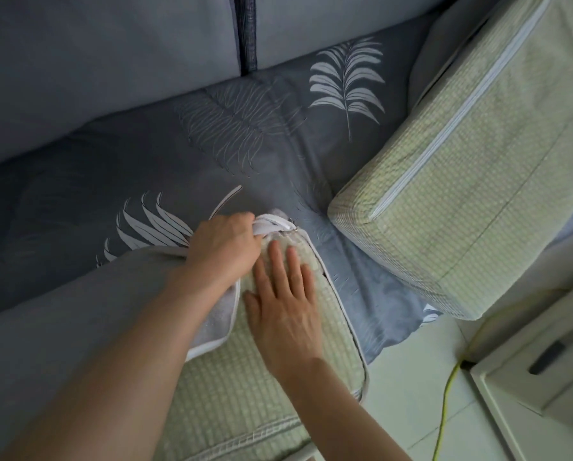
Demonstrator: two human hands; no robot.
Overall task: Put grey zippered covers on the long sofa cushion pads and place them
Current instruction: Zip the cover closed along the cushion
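A long cushion pad in pale green checked fabric lies in front of me, partly inside a grey zippered cover. The cover's open edge shows a white lining and white zipper tape. My left hand grips the bunched cover corner at the pad's far end, near the metal zipper pull. My right hand lies flat, fingers spread, pressing on the bare pad. A second green pad with a white zipper rests tilted at the right, without a grey cover.
The sofa seat carries a grey sheet with white leaf prints. Grey back cushions run along the top. At the lower right are pale floor tiles, a yellow-green cable and a white appliance.
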